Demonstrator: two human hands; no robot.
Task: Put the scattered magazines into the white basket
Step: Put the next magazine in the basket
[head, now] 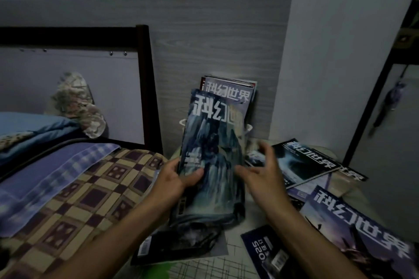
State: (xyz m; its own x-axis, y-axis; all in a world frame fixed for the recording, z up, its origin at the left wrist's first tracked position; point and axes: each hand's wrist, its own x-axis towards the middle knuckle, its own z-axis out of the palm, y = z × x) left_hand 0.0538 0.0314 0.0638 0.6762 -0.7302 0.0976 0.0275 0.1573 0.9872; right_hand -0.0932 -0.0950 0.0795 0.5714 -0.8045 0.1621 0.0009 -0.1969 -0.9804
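Held upright in the left hand [179, 179] a glossy blue-grey magazine with white cover lettering [213, 149], thumb pressed across the lower cover and the other fingers hidden behind the spine edge, pinching it near the bottom so the top could lead towards the white plastic basket [249, 128]. Hovered just beside the magazine's right edge the right hand [263, 172], fingers spread and slightly curled, clasping nothing, probably ready to steady the floppy pages. Showed only as thin rim pieces either side of the held cover, that basket, standing against the grey wood-grain wall panel [204, 41], already stocked with an upright stack of magazines [229, 90] leaning back on the panel. Lay loose on the pale surface to the right several more: a dark-covered magazine [303, 161] just past the right hand, a large purple-toned magazine [362, 229] nearer, a black-backed magazine with a barcode [265, 253] at the bottom. Lay flat beneath the left forearm another dark magazine [181, 242]. Judged partly done: some filed, one in transit, several waiting.
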